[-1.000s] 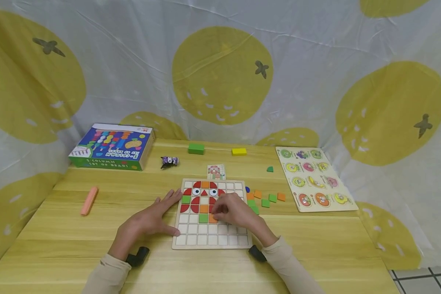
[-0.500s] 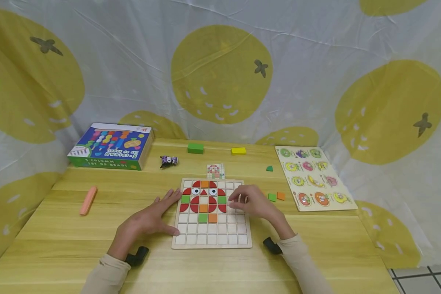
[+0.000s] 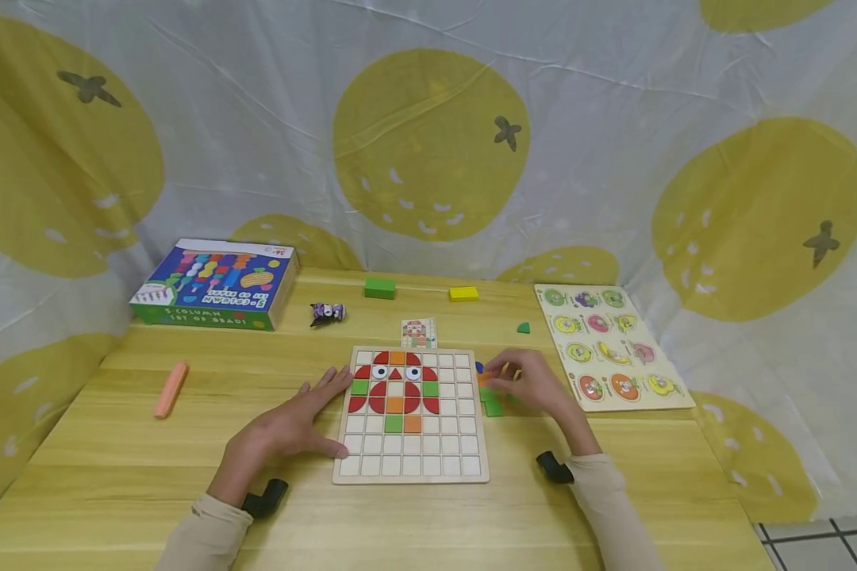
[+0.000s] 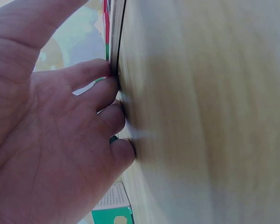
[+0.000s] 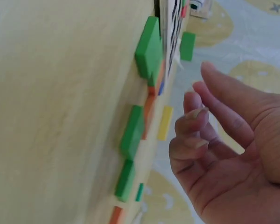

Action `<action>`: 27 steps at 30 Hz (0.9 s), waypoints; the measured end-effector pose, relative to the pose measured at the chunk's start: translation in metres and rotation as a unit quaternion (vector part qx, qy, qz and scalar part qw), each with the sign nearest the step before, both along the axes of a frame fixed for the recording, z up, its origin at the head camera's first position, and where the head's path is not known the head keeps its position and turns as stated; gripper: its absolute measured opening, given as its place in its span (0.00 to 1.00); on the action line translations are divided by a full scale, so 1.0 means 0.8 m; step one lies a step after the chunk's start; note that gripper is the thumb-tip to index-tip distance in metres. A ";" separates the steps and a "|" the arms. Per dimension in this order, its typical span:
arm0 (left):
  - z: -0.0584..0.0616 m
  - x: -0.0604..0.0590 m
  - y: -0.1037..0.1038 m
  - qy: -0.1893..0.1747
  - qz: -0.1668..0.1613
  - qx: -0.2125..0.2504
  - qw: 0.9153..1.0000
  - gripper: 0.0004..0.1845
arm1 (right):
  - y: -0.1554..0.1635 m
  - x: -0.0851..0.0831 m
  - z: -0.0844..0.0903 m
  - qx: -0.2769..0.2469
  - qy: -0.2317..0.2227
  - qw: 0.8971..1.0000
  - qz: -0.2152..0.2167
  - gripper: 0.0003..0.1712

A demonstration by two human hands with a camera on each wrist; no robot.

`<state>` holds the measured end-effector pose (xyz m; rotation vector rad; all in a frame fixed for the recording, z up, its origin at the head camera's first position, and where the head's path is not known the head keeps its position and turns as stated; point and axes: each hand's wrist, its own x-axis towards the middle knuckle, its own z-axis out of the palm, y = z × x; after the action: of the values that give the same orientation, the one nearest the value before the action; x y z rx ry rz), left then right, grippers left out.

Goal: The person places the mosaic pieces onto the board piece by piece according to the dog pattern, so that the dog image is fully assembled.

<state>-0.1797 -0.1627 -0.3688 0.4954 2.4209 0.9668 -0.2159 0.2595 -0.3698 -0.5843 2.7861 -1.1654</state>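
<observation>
A wooden grid board [image 3: 428, 477] lies on the table with red, green and orange pieces and two eye pieces set in an owl-like pattern. My left hand [image 3: 286, 428] rests against its left edge, fingers spread; in the left wrist view those fingertips [image 4: 122, 151] touch the table. My right hand [image 3: 532, 382] hovers over the loose tiles just right of the board, nothing in its loosely bent fingers. Green tiles [image 3: 493, 408] and a blue piece [image 3: 480, 367] show beside it. An orange tile [image 3: 413, 424] sits in the grid beside a green tile [image 3: 393, 424].
A small pattern card [image 3: 419, 333] lies behind the board. Farther back are a green block [image 3: 380, 289], a yellow block [image 3: 463, 294] and a small figure [image 3: 328, 313]. A bead-set box [image 3: 214, 281] and an orange stick [image 3: 171, 390] are left, a fruit puzzle board [image 3: 610, 349] right.
My right hand has left the orange tile in the grid and moved right, off the board, to the loose tiles. My left hand stays at the board's left edge.
</observation>
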 end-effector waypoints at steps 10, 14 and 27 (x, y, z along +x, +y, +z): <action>0.003 0.003 0.000 -0.010 0.011 -0.001 1.000 0.64 | 0.015 -0.008 -0.015 0.028 -0.010 0.997 -0.066 0.13; 0.004 0.003 0.000 -0.013 0.013 -0.001 1.000 0.64 | 0.019 -0.010 -0.017 0.049 0.000 0.996 -0.080 0.16; 0.000 0.001 -0.001 -0.003 0.002 0.007 1.000 0.64 | 0.021 -0.011 -0.018 0.065 -0.018 0.993 -0.094 0.09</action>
<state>-0.1791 -0.1632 -0.3684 0.4916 2.4123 0.9874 -0.2248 0.2761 -0.3845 -0.2927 2.9096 -0.9995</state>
